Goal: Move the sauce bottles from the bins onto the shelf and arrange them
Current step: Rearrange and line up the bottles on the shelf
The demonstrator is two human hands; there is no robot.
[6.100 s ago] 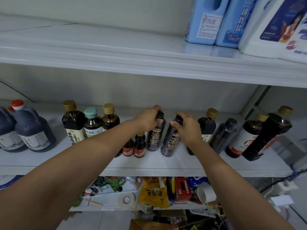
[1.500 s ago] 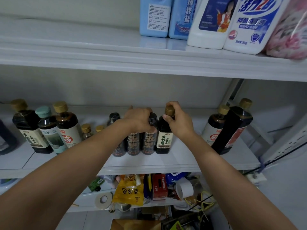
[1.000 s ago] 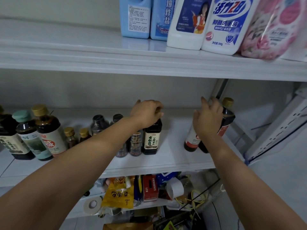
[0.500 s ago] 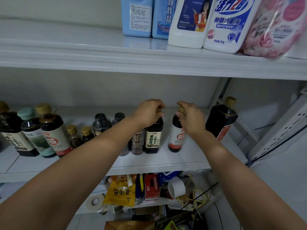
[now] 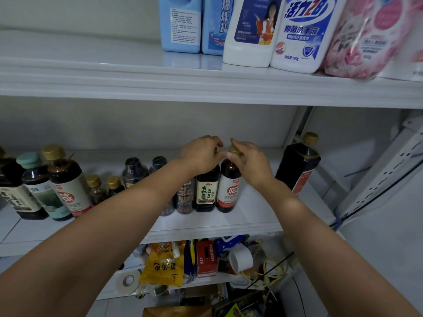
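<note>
"Yellow packet (image 5: 163,266), red box (image 5: 206,257) and white tape roll (image 5: 240,258) come first on my feed, well below the fingers, on the lower level," I report.

"And the shelf (image 5: 217,227) with the sauces?"

"I see its white front edge running under both forearms, below the fingers. Straight down from the left hand (image 5: 201,154) stands the cream-label bottle (image 5: 206,191). Straight down from the right hand (image 5: 249,161) stands the red-and-white-label bottle (image 5: 229,191). Both are upright, side by side, near the front."

"How do the hands grip?"

"The left fingers are curled over the top of the cream-label bottle and hide most of its cap. The right fingers pinch the gold cap (image 5: 234,150) of the other one. From here the two hands almost meet."

"What flanks them?"

"Left of the fingers I make out two black-capped wrapped bottles (image 5: 134,168), then two small gold-capped bottles (image 5: 95,187), then bigger ones, among them a teal-capped bottle (image 5: 39,186). Right of the fingers, standing apart, is a tall dark bottle (image 5: 297,165). Farthest off, above the fingers, the upper shelf (image 5: 206,88) carries blue jugs (image 5: 180,24), white detergent bottles (image 5: 304,35) and a pink pouch (image 5: 370,37)."
</note>
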